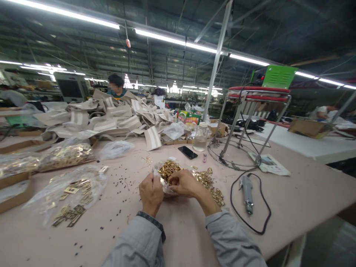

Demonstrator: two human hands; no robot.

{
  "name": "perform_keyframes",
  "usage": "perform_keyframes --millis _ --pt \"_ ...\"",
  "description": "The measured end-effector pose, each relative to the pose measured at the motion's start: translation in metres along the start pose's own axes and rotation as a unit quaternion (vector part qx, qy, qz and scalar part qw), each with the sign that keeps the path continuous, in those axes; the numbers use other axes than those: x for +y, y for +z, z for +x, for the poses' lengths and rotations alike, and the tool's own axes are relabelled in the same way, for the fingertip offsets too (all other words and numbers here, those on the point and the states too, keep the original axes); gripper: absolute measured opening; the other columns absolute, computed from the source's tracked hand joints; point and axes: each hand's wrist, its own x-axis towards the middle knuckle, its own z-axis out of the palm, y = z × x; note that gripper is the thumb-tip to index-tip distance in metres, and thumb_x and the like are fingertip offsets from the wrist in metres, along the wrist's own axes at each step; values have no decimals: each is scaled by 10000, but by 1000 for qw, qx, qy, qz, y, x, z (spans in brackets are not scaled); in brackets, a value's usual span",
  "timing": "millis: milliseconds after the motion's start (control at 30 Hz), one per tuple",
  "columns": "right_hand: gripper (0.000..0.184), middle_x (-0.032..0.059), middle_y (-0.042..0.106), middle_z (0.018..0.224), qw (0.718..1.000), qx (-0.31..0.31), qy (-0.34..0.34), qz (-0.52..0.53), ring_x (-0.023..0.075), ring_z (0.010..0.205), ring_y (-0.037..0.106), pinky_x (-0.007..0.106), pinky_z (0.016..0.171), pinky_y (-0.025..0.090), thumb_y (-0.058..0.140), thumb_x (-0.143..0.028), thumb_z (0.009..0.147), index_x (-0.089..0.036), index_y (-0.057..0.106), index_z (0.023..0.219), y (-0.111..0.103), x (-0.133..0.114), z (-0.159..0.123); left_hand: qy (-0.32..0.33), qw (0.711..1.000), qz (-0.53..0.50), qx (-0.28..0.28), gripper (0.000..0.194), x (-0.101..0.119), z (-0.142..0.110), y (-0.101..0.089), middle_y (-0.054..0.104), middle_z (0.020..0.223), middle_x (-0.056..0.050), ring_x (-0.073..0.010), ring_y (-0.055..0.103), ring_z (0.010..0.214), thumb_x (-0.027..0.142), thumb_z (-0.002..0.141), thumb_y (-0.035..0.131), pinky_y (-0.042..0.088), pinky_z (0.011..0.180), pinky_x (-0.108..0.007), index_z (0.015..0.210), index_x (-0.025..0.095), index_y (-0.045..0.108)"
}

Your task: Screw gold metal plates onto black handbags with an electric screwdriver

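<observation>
In the middle of the table, a clear plastic bag lies full of small gold metal fittings. My left hand is closed on the bag's left edge. At the bag's opening, my right hand has its fingers bent and drawn together over the fittings; whatever they hold is too small to name. More loose gold fittings are spread on the table to the right of the bag, beside my right wrist.
An electric screwdriver with a looped black cord lies right. Behind stand a phone, a jar and a stool bearing a green box. Left are bags of metal plates. Fabric strips are heaped before a person.
</observation>
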Motion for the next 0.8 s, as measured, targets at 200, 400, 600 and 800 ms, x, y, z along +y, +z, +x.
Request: perform_keyframes --millis 200,400,600,800 --pt "209 6 753 772 997 -60 7 -51 155 729 659 224 646 418 728 -160 720 -224 826 893 6 0 4 17 1000 4 5 295 -4 -2 1 392 514 21 -154 387 536 284 820 469 235 591 -332 549 235 363" --pt "208 29 754 780 994 -77 -44 -68 161 771 652 227 691 408 656 -63 732 -187 814 788 5 -3 3 9 1000 -25 13 287 -2 -3 -1 369 513 22 -157 372 530 264 806 449 233 586 -338 548 247 326" --pt "201 57 741 868 988 -67 -67 -119 183 837 633 252 760 413 676 -59 748 -191 810 820 4 -1 0 -3 998 -53 20 283 -4 -5 1 388 527 23 -164 380 543 253 825 444 235 584 -338 560 252 343" --pt "170 64 705 859 989 -26 -105 -102 181 830 616 273 765 419 639 -74 788 -177 772 764 5 6 0 -4 997 -72 20 278 -1 -3 -1 390 517 24 -167 383 548 231 801 457 235 592 -342 544 253 355"
